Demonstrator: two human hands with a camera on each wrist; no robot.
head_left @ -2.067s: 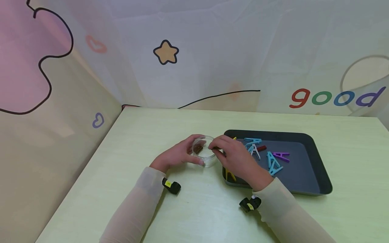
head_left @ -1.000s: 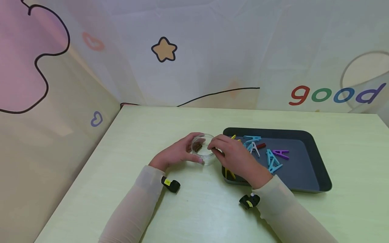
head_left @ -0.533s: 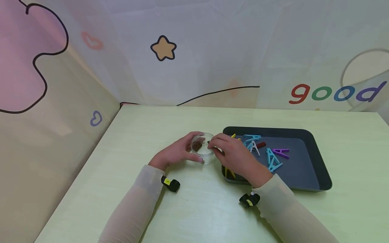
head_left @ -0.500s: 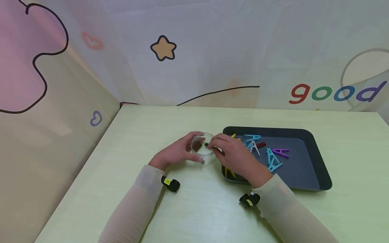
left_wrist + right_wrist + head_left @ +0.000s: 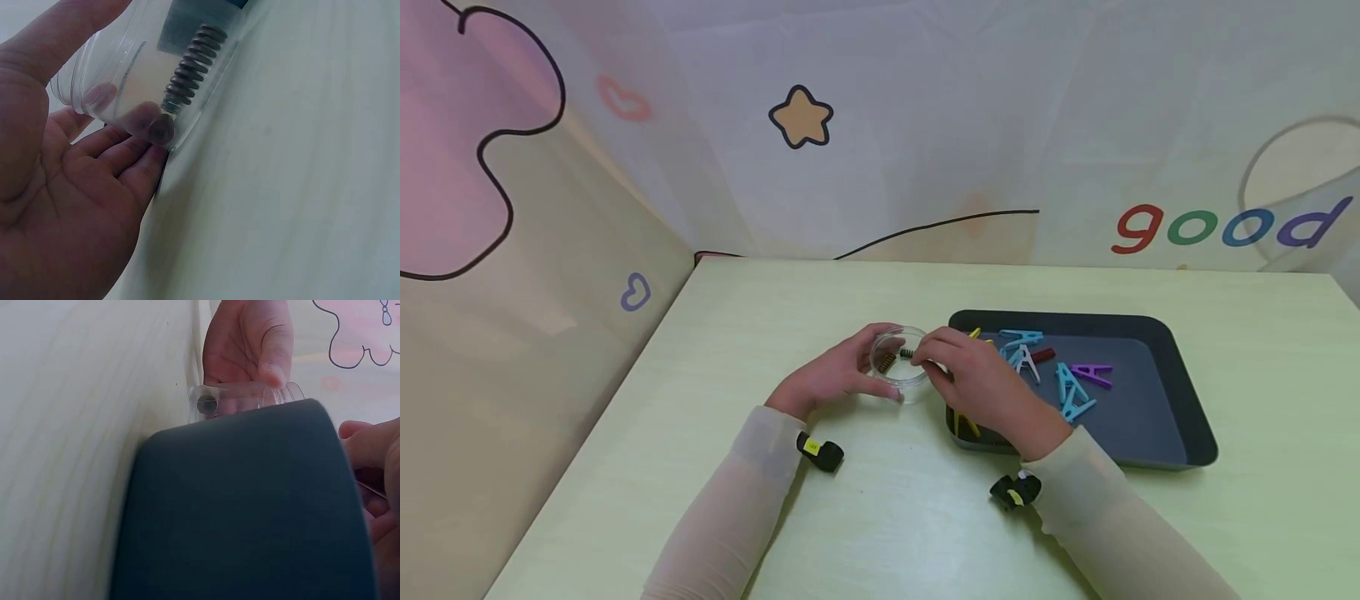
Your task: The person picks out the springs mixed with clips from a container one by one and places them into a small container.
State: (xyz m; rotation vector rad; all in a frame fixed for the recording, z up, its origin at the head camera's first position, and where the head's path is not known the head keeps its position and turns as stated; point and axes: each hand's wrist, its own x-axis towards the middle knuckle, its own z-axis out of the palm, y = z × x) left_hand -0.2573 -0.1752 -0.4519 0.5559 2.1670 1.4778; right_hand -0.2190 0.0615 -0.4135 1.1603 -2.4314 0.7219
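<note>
My left hand (image 5: 842,371) grips a clear jar (image 5: 901,392), tilted with its mouth toward the right hand. Two dark coil springs (image 5: 887,362) show through the jar. In the left wrist view, one spring (image 5: 194,65) lies lengthwise along the jar's bottom, and a round dark end (image 5: 161,128) faces the camera beside the left fingers. Over the jar's rim hovers my right hand (image 5: 981,387), its fingers bent. Those fingers cover part of the second spring in the head view. Whether they still pinch anything is hidden, also in the right wrist view.
A dark grey tray (image 5: 1180,375) stands right of the jar, partly under the right hand. Inside lie blue clips (image 5: 1072,392), a purple clip (image 5: 1092,373), a white clip (image 5: 1024,362), yellow clips (image 5: 970,423) and a red spring (image 5: 1042,356). A printed cloth (image 5: 887,125) hangs behind the table.
A second dark spring has come out from the right fingertips into the jar, moving left. Both hands and the jar keep nearly the same place; the head view shifts slightly.
</note>
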